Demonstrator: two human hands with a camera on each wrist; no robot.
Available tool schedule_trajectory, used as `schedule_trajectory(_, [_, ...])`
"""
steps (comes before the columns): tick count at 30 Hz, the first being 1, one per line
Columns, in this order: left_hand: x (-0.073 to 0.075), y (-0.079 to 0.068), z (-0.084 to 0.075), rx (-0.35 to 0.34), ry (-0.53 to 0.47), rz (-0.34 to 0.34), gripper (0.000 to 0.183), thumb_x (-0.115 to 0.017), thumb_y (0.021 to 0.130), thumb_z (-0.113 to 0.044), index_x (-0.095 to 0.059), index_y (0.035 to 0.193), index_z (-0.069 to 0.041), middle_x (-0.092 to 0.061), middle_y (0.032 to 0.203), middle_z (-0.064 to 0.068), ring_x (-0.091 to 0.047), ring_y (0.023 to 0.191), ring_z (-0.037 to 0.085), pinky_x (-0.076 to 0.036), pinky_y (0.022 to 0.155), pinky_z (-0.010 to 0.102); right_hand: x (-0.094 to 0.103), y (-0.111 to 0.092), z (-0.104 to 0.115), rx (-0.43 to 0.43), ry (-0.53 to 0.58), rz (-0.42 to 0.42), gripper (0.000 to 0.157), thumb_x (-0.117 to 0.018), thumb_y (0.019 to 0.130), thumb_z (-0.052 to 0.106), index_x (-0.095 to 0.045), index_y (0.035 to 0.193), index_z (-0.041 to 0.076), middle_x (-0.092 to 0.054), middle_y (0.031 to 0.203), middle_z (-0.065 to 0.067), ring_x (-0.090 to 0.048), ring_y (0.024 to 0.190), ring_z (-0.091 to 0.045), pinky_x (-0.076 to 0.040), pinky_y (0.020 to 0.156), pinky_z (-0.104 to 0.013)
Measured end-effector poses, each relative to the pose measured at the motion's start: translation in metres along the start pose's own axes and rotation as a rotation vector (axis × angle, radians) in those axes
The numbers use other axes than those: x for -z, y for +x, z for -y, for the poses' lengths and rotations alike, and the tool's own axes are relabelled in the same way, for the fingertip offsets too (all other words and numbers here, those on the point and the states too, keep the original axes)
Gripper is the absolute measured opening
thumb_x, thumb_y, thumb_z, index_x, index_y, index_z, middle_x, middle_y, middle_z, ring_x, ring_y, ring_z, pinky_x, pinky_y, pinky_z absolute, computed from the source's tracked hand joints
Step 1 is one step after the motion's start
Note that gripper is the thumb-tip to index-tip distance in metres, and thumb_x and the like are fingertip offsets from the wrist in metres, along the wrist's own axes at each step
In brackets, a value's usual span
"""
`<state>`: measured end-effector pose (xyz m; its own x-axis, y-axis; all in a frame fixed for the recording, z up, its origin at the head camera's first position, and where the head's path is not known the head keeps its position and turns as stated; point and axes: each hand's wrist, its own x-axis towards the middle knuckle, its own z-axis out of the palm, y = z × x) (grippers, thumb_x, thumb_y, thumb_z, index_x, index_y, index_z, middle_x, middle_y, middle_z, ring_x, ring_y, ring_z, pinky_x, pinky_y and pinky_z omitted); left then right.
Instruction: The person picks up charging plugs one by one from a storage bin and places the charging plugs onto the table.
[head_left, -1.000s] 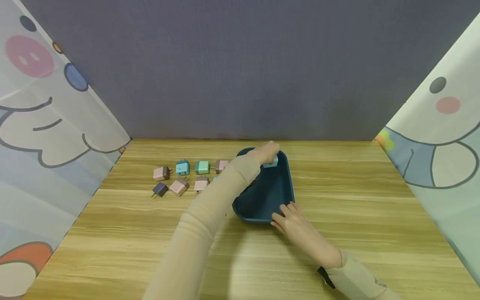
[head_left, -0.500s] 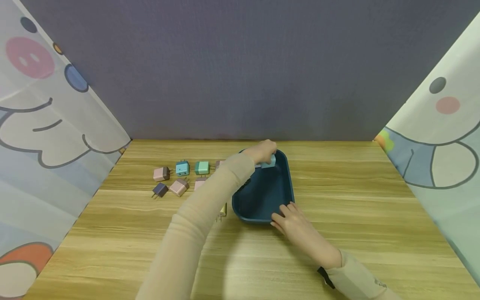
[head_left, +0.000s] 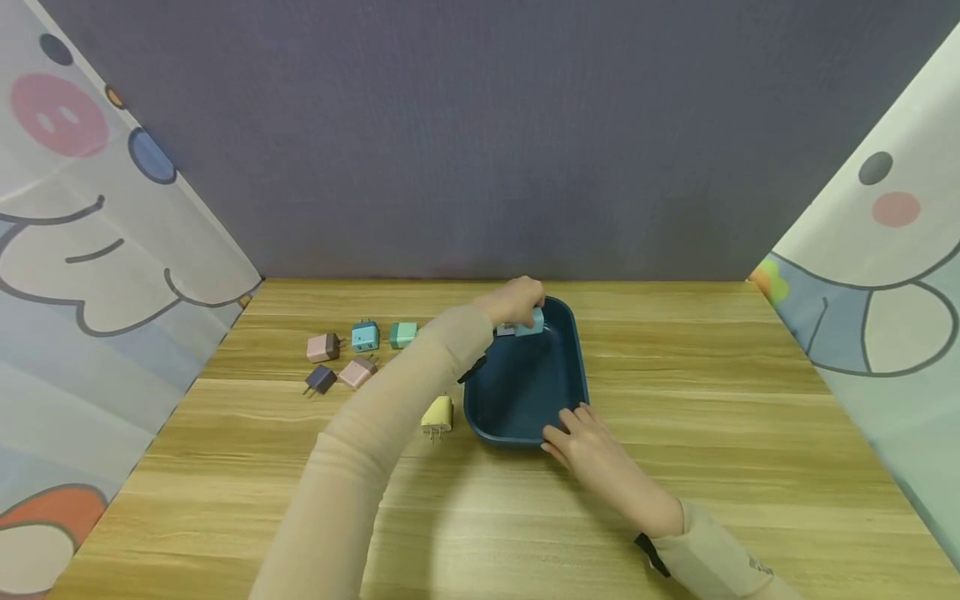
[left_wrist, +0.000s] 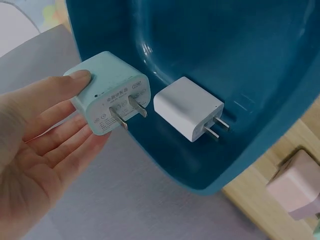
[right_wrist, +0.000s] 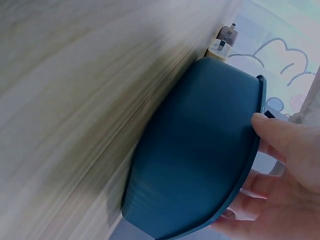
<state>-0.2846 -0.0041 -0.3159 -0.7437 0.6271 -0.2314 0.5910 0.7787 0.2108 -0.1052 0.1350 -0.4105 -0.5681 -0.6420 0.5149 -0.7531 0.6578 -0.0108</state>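
Observation:
My left hand (head_left: 516,302) pinches a light blue charger plug (left_wrist: 111,92) between thumb and fingers, its two metal prongs pointing away from the palm. It is over the far left part of a dark blue plastic bin (head_left: 525,392). Inside the bin, beside the held plug, lies a white charger plug (left_wrist: 187,107). At the bin's near right corner, my right hand (head_left: 588,450) holds the rim, the thumb against the outer wall and the fingers over the edge, as the right wrist view shows.
Left of the bin, several charger plugs lie on the wooden table (head_left: 712,400): a yellow one (head_left: 438,413), a green one (head_left: 403,335), a blue one (head_left: 365,336), a dark one (head_left: 321,379) and pink ones. A grey panel (head_left: 480,142) stands behind. My left sleeve (head_left: 390,417) covers part of the table.
My left hand has moved a little left over the bin with the light blue plug. The sleeve shifted left too, uncovering the yellow plug and hiding some pink ones. My right hand stays put.

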Motion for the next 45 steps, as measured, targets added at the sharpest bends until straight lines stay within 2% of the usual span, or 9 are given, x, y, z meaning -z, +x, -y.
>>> schedule_trajectory(5, [0.003, -0.007, -0.001, -0.006, -0.014, 0.015, 0.006, -0.06, 0.081, -0.003, -0.057, 0.082, -0.007, -0.047, 0.079, 0.001, -0.032, 0.064, 0.012, -0.028, 0.056, 0.023, 0.0, 0.0, 0.0, 0.01, -0.014, -0.011, 0.015, -0.061, 0.083, 0.022, -0.057, 0.074, 0.01, -0.045, 0.069, -0.003, -0.05, 0.066, -0.019, -0.047, 0.075, -0.045])
schedule_trajectory(7, [0.005, -0.01, -0.001, -0.009, -0.015, 0.025, 0.015, -0.06, 0.081, -0.003, -0.061, 0.096, -0.005, -0.055, 0.095, 0.004, -0.04, 0.072, 0.013, -0.034, 0.061, 0.023, 0.0, 0.001, 0.001, 0.012, -0.023, -0.014, 0.014, -0.066, 0.078, 0.019, -0.057, 0.074, 0.01, -0.044, 0.068, -0.003, -0.049, 0.065, -0.018, -0.047, 0.074, -0.045])
schedule_trajectory(10, [0.007, -0.012, -0.001, -0.012, -0.005, 0.041, 0.032, -0.061, 0.081, -0.005, -0.058, 0.113, -0.002, -0.055, 0.115, 0.009, -0.051, 0.092, 0.016, -0.043, 0.074, 0.023, 0.0, 0.001, 0.001, 0.012, -0.027, -0.018, 0.016, -0.071, 0.071, 0.016, -0.057, 0.073, 0.01, -0.044, 0.068, -0.003, -0.048, 0.065, -0.018, -0.047, 0.073, -0.045])
schedule_trajectory(13, [0.008, -0.014, -0.001, -0.008, 0.011, 0.063, 0.041, -0.062, 0.082, -0.008, -0.053, 0.121, -0.003, -0.051, 0.123, 0.009, -0.048, 0.11, 0.019, -0.043, 0.085, 0.025, 0.0, 0.002, 0.001, 0.007, -0.025, -0.016, 0.018, -0.073, 0.068, 0.015, -0.057, 0.073, 0.01, -0.044, 0.068, -0.003, -0.048, 0.064, -0.018, -0.048, 0.073, -0.045])
schedule_trajectory(22, [0.008, -0.024, 0.004, -0.006, 0.01, 0.076, 0.042, -0.062, 0.082, -0.008, -0.052, 0.122, -0.002, -0.051, 0.123, 0.009, -0.05, 0.108, 0.019, -0.044, 0.086, 0.025, 0.0, 0.002, 0.001, 0.009, -0.009, -0.018, 0.016, -0.072, 0.069, 0.015, -0.058, 0.075, 0.01, -0.045, 0.069, -0.003, -0.05, 0.065, -0.019, -0.047, 0.074, -0.046])
schedule_trajectory(29, [0.01, -0.035, 0.004, -0.048, 0.005, 0.043, 0.04, -0.061, 0.081, -0.007, -0.053, 0.12, -0.002, -0.053, 0.121, 0.011, -0.052, 0.106, 0.019, -0.044, 0.085, 0.025, 0.0, 0.001, 0.0, 0.013, -0.012, -0.019, 0.012, -0.065, 0.079, 0.019, -0.058, 0.075, 0.01, -0.046, 0.069, -0.004, -0.05, 0.066, -0.019, -0.047, 0.074, -0.046])
schedule_trajectory(37, [0.011, -0.049, 0.004, -0.054, -0.01, 0.029, 0.04, -0.061, 0.081, -0.01, -0.054, 0.121, -0.006, -0.054, 0.12, 0.007, -0.051, 0.106, 0.016, -0.045, 0.082, 0.024, 0.0, 0.001, 0.0, 0.002, -0.016, -0.015, 0.017, -0.073, 0.068, 0.015, -0.058, 0.074, 0.01, -0.045, 0.069, -0.004, -0.05, 0.066, -0.019, -0.047, 0.074, -0.046])
schedule_trajectory(39, [0.011, -0.053, 0.004, -0.056, -0.016, 0.022, 0.04, -0.061, 0.081, -0.009, -0.054, 0.12, -0.006, -0.055, 0.119, 0.007, -0.052, 0.104, 0.016, -0.045, 0.08, 0.024, 0.0, 0.001, 0.0, -0.001, -0.009, -0.01, 0.012, -0.066, 0.078, 0.019, -0.058, 0.075, 0.01, -0.045, 0.069, -0.003, -0.05, 0.067, -0.019, -0.047, 0.075, -0.046])
schedule_trajectory(45, [0.011, -0.066, 0.008, -0.066, -0.052, -0.015, 0.039, -0.062, 0.08, -0.007, -0.055, 0.118, -0.001, -0.057, 0.114, 0.01, -0.053, 0.1, 0.018, -0.045, 0.082, 0.027, 0.0, 0.001, 0.0, -0.003, -0.017, -0.013, 0.013, -0.069, 0.075, 0.018, -0.058, 0.075, 0.01, -0.045, 0.069, -0.003, -0.05, 0.067, -0.019, -0.047, 0.075, -0.046])
